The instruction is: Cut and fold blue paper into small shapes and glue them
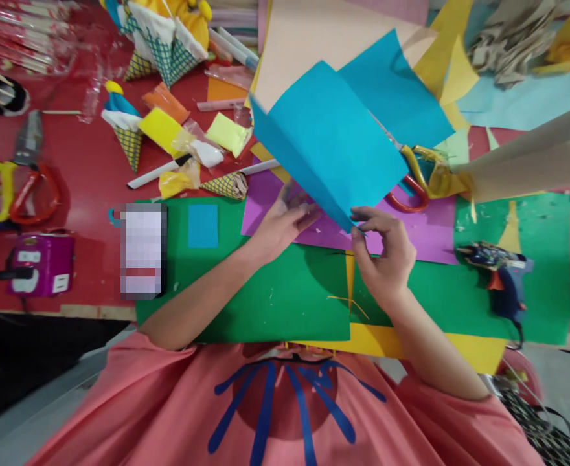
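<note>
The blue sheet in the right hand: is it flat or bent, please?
Bent: the blue sheet has a darker strip angled along its left side. Whether it is creased, I cannot tell.

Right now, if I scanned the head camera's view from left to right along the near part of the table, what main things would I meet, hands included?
Purple box → phone → small blue square → left hand → right hand → glue gun.
</note>
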